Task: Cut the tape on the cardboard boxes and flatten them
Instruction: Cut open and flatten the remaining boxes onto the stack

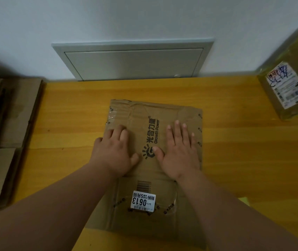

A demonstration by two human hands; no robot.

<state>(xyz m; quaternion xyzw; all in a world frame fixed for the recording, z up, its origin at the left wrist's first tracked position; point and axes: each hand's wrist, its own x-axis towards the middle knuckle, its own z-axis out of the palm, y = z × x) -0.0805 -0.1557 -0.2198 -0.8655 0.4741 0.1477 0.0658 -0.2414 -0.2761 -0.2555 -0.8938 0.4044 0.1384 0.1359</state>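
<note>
A flattened brown cardboard box point(150, 113) printed "Growth Power" lies in the middle of the yellow wooden table point(244, 151). A white sticker point(142, 201) reading "0613" sits on its near flap. My left hand point(116, 151) presses flat on the left half of the box, fingers straight. My right hand point(179, 149) presses flat on the right half, fingers spread. Clear tape remnants show along the box's edges. No cutting tool is in view.
A stack of flattened cardboard point(8, 127) lies at the table's left edge. A taped box with a shipping label point(289, 82) stands at the far right corner. A grey wall panel point(133, 60) sits behind the table. A yellow-green scrap point(244, 200) lies at the right.
</note>
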